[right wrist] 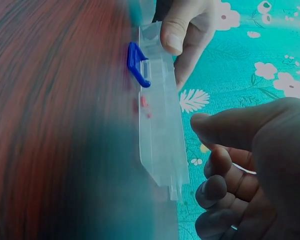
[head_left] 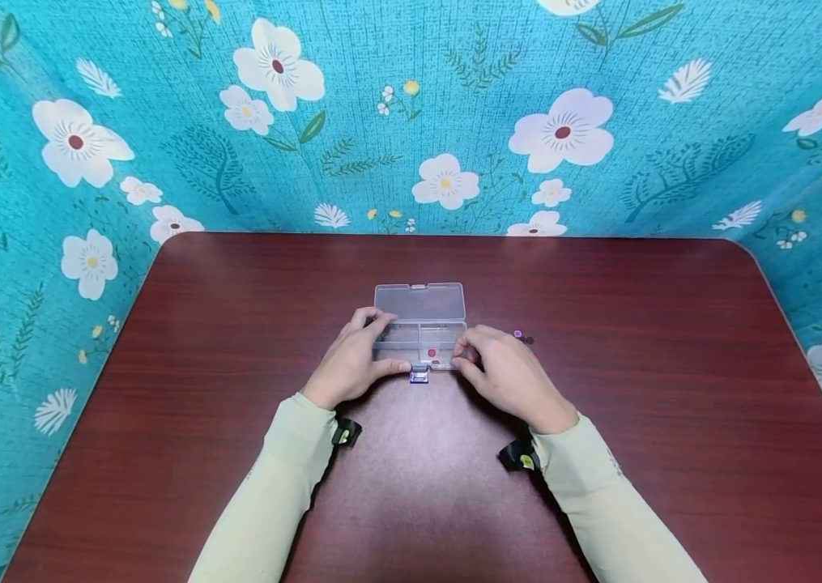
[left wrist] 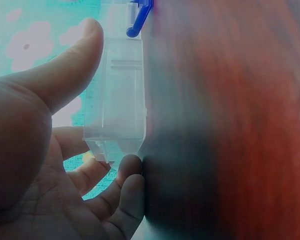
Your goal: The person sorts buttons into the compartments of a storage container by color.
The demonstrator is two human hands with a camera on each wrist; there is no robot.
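Observation:
A clear plastic divided box (head_left: 398, 355) lies on the table, its lid (head_left: 421, 304) folded back. My left hand (head_left: 352, 358) grips the box at its left end, with the thumb near the front and the fingers behind. A blue latch (head_left: 419, 376) sticks out from the front edge. Small red pieces (head_left: 432, 353) lie in the front right compartment; they also show through the wall in the right wrist view. Over the right end hovers my right hand (head_left: 507, 371), its fingers bent and the thumb near the index finger. Whether anything small is between those fingertips is hidden.
Just right of the right hand, a small purple piece (head_left: 517, 334) and some dark pieces (head_left: 529, 340) lie on the dark red wooden table (head_left: 636, 324). A blue flowered cloth (head_left: 381, 121) rises behind the table and along its sides.

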